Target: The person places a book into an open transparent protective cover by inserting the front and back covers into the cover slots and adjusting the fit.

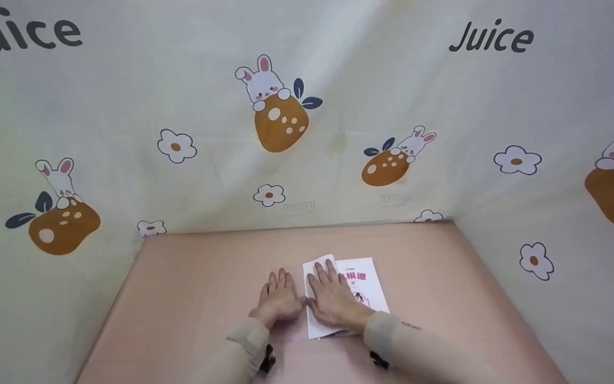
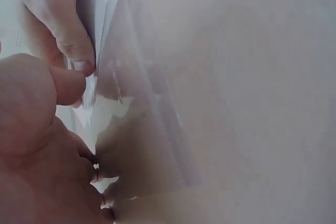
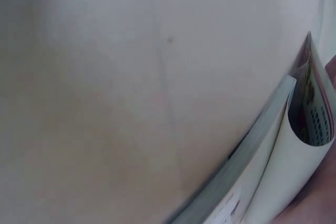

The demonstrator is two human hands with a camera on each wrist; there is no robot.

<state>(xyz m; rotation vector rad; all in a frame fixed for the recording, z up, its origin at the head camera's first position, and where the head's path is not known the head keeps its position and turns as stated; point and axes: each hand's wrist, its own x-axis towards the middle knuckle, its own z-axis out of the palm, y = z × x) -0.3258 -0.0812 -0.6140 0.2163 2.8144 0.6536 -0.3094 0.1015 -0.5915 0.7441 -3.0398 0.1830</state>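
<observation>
A white book (image 1: 375, 290) with pink lettering on its face lies on the table. Its left part is a white cover leaf (image 1: 318, 328), turned up and curled over. My right hand (image 1: 334, 300) lies flat across this leaf with its fingers spread forward. Left of the book, my left hand (image 1: 281, 300) rests with extended fingers on clear plastic film (image 2: 152, 129). The two thumbs come together at the leaf's left edge. In the right wrist view the curled leaf (image 3: 289, 169) bulges beside the page block (image 3: 239, 166), with print showing inside the curl.
A pink-covered table (image 1: 195, 298) carries the book and film. Pale fabric (image 1: 339, 176) printed with rabbits, flowers and orange fruit stands behind it and along both sides.
</observation>
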